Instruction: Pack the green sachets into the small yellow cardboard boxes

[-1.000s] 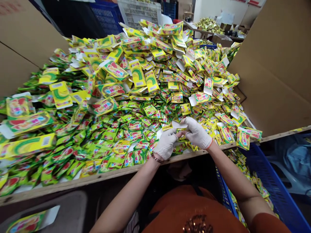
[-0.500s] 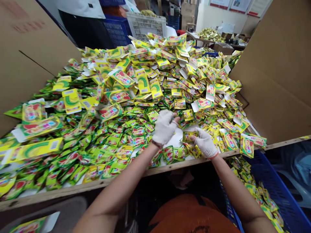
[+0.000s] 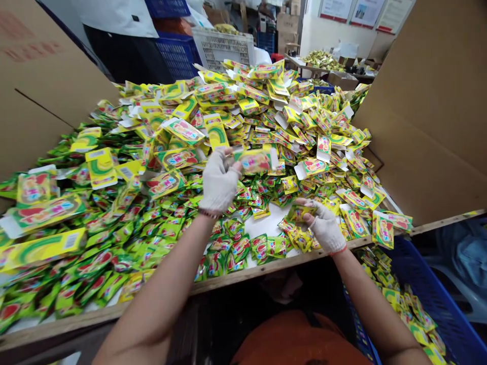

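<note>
My left hand (image 3: 219, 180), in a white glove with bare fingertips, grips the end of a small printed carton (image 3: 255, 160). The carton is blurred, its white flap pointing right, and it is held above the heap. Lower and to the right, my right hand (image 3: 321, 223), gloved the same way, pinches a small yellow-green packet (image 3: 298, 213) near the table's front edge. Loose green packets (image 3: 167, 215) cover the left and middle of the table. Behind them rises a pile of yellow cartons (image 3: 228, 101), many with white flaps standing out.
Cardboard walls (image 3: 418, 111) flank the table, whose wooden front edge (image 3: 236, 276) runs below my forearms. A blue crate (image 3: 437, 289) with packets stands at the lower right. A person in a white top (image 3: 117, 17) is behind the pile, beside a white crate (image 3: 224, 48).
My left hand has moved left and up from the packets and now holds a carton. My right hand stays nearly in place with its packet. The view has shifted slightly.
</note>
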Demonstrator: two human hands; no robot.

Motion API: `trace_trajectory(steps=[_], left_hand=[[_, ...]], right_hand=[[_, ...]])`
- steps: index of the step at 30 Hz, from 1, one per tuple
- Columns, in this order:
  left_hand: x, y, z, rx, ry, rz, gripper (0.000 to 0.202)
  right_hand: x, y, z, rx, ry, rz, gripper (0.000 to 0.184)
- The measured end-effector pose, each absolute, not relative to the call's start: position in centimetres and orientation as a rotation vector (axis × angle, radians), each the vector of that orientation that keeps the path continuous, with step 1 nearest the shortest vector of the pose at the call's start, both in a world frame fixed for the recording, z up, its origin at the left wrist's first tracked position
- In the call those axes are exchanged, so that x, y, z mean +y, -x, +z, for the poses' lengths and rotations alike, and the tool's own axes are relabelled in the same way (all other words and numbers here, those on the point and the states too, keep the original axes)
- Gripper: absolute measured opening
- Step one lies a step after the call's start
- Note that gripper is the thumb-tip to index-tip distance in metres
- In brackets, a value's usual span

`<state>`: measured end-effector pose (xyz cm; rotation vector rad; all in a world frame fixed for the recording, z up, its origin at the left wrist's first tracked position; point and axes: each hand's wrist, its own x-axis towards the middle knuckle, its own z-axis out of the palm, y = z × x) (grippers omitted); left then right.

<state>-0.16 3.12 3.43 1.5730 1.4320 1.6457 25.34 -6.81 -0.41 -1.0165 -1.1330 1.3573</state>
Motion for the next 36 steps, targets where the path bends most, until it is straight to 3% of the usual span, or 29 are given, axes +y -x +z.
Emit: trace_trajectory(steps=[5, 7, 11, 15, 19, 25, 30, 33, 36], left_hand=[[-5.5, -1.9, -0.6, 1.199, -1.425, 1.215, 0.048], [-7.1, -2.2, -1.6, 1.362, -1.625, 1.195, 0.048], [-7.8, -2.7, -2.4, 1.583, -2.348, 1.066, 0.074], [-7.6, -3.5, -3.2, 1.549, -2.505, 0.867, 0.052], [-7.8, -3.8, -3.5, 1.537, -2.412, 0.889, 0.038], [-8.3, -4.2, -2.6, 1.437, -2.582, 0.793, 0.048], [-8.5, -5.1, -2.5, 1.513, -2.643, 0.755, 0.046], [-8.6, -5.4, -2.5, 1.546, -2.625, 0.789, 0.047], [-8.7, -5.4, -2.7, 1.488, -2.629, 0.803, 0.048]], right_hand=[[-5.7, -25.0, 0.4, -1.07, 1.074, 1.39, 0.05], [-5.7, -24.8, -0.1, -1.08, 1.164, 1.417, 0.052], [-6.3, -24.3, -1.3, -1.098, 1.207, 1.476, 0.053], [-6.9, -24.2, -2.0, -1.07, 1.176, 1.444, 0.053], [-7.2, -25.3, -1.8, -1.248, 1.318, 1.216, 0.044], [-7.3, -26.2, -0.1, -1.88, 1.409, 0.861, 0.015], [-7.8, -25.0, 0.9, -1.998, 1.446, 0.517, 0.006], [-8.0, -24.8, 0.4, -1.896, 1.429, 0.669, 0.013], [-8.0, -24.9, -0.1, -1.698, 1.434, 0.96, 0.007]])
